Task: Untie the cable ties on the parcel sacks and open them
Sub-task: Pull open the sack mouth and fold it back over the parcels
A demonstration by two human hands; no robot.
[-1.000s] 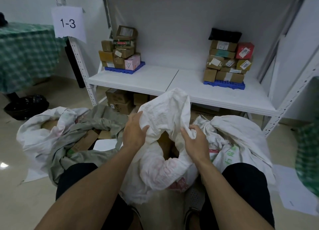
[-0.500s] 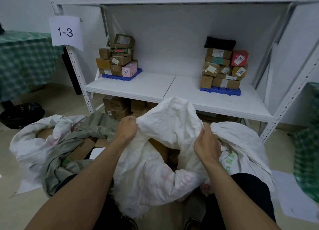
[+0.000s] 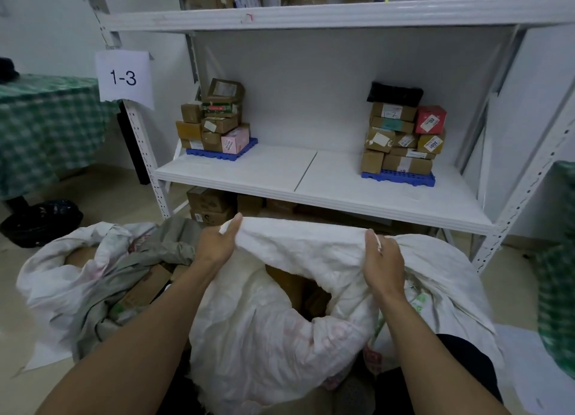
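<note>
White metal shelving (image 3: 326, 178) fills the wall ahead, its middle board bare between two stacks of small boxes: one on a blue pallet (image 3: 222, 151) at eleven o'clock, another on a second blue pallet (image 3: 399, 176) at one o'clock. A paper sign (image 3: 123, 77) reading 1-3 hangs on the left upright. More cartons sit under the lowest board, right behind the sacks.

Down on the pale floor (image 3: 102, 193), at six o'clock, the person crouches over a white sack (image 3: 273, 330). Its mouth is open, stretched into a wide slot, with brown boxes showing in the dark gap inside. The far rim runs taut between the two hands. The left hand (image 3: 214, 243) grips that rim at its left end, fingers curled under the cloth and thumb on top. The right hand (image 3: 384, 259) grips the right end the same way, fingers folded round a bunch of fabric.

Just beside it at nine o'clock lies a second sack (image 3: 62, 287), also gaping, with a grey-green cloth (image 3: 161, 246) spilled over its edge and cartons inside. At three o'clock another white sack (image 3: 448, 277) presses against the held one. Open floor stretches toward ten o'clock, as far as a black bag (image 3: 40, 221) and a green checked tablecloth (image 3: 46, 128).
</note>
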